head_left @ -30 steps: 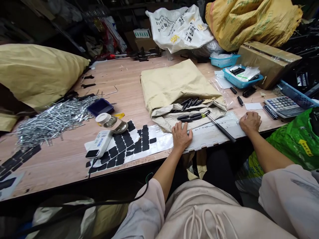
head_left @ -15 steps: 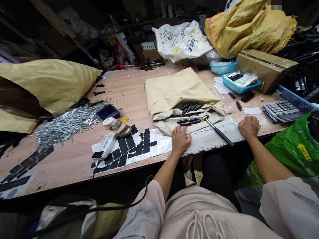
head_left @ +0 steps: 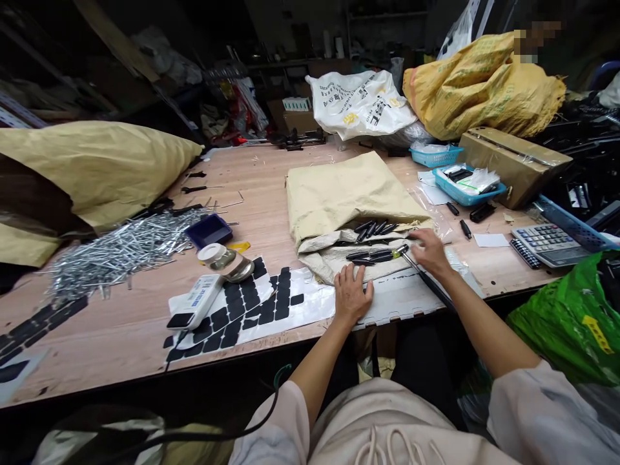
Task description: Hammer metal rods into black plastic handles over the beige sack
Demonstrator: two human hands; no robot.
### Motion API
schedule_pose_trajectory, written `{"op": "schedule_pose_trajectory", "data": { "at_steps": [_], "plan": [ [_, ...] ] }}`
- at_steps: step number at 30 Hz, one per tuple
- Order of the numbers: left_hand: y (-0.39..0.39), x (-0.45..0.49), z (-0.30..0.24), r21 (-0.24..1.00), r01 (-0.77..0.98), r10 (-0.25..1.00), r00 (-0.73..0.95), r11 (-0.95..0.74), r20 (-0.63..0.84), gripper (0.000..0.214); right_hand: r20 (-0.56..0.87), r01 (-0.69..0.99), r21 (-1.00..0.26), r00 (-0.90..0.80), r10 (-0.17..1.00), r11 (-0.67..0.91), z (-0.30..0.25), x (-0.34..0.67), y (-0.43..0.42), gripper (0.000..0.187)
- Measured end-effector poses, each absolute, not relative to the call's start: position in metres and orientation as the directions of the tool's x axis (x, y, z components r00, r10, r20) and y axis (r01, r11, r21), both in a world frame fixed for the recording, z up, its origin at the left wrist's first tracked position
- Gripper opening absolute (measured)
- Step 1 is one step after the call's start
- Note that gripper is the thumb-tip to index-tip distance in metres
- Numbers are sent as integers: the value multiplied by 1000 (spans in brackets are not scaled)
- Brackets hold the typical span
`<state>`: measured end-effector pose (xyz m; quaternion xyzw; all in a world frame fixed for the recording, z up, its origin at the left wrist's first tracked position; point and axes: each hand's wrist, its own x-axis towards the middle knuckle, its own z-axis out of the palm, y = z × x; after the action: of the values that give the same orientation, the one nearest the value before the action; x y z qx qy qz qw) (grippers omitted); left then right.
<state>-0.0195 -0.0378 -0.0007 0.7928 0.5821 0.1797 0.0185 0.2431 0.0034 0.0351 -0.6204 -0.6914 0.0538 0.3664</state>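
Observation:
My left hand (head_left: 353,294) rests flat with fingers spread, on the white sheet (head_left: 317,294) and the front fold of a beige woven sack (head_left: 356,190). My right hand (head_left: 430,254) is at the sack's right front corner, thumb and fingers apart, just beside a hammer (head_left: 429,278). The hammer lies slantwise, its metal head on the sack's fold and its dark handle toward the table's front edge. Several black pen-shaped pieces (head_left: 372,256) lie on the fold by the hammer head. More black pieces (head_left: 372,229) show in the sack's mouth.
At left, a pile of metal rods (head_left: 121,252), a blue tray (head_left: 209,230), a glass jar (head_left: 225,263) and a white device (head_left: 196,302) stand near black stickers (head_left: 276,297). To the right are blue baskets (head_left: 467,192), a carton (head_left: 513,165), a calculator (head_left: 552,242) and a green bag (head_left: 571,316).
My right hand has moved left from the table's right side to the sack's corner by the hammer. My left hand stays in place. The camera view has shifted slightly.

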Motion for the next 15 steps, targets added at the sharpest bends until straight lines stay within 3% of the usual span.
{"op": "schedule_pose_trajectory", "data": {
  "at_steps": [3,6,8,11,15],
  "plan": [
    [-38,-21,-3,252,913,929,253,-322,271,50,339,815,-403,-289,895,416,50,188,55,52],
    [-38,-23,-4,267,906,928,254,-327,273,50,172,869,-268,-381,908,416,57,160,98,72],
    [-38,-23,-4,277,903,929,255,-328,269,50,50,899,-212,-383,923,384,58,154,115,74],
    [-37,-24,-4,288,901,932,251,-323,260,50,12,918,-165,-363,932,360,54,153,118,62],
    [-37,-24,-4,291,900,930,248,-325,270,51,160,889,-147,-412,897,434,37,154,80,34]
  ]
}}
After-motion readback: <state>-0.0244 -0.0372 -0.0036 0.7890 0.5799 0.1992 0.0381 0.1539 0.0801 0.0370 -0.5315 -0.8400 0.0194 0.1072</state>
